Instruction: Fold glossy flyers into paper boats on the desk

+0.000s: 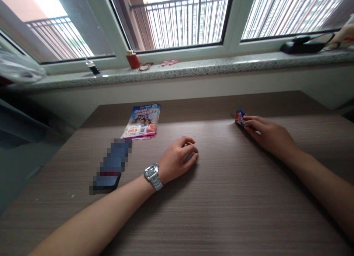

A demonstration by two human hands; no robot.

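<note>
My right hand (pixel 268 133) pinches a small blue and orange printed box (pixel 240 117) between thumb and fingers at the right rear of the table. The fingers cover its right side, so I cannot tell exactly what it is. Near the middle of the table rests my left hand (pixel 178 158), a silver watch (pixel 152 174) on its wrist. Its fingers are loosely bent and apart, and I see nothing in them. Left of this hand lies a stack of colourful printed flyers (pixel 143 119). Just below the flyers is a dark flat slab like a phone (pixel 113 167), mostly pixelated.
The brown wood-grain table (pixel 210 215) stands against a wall under a window. Along the speckled stone sill (pixel 204 67) are a red lighter-like object (pixel 133 60), small pink items (pixel 169 63), a small black-and-white object (pixel 93 67) and a black device (pixel 301 46) with a cable.
</note>
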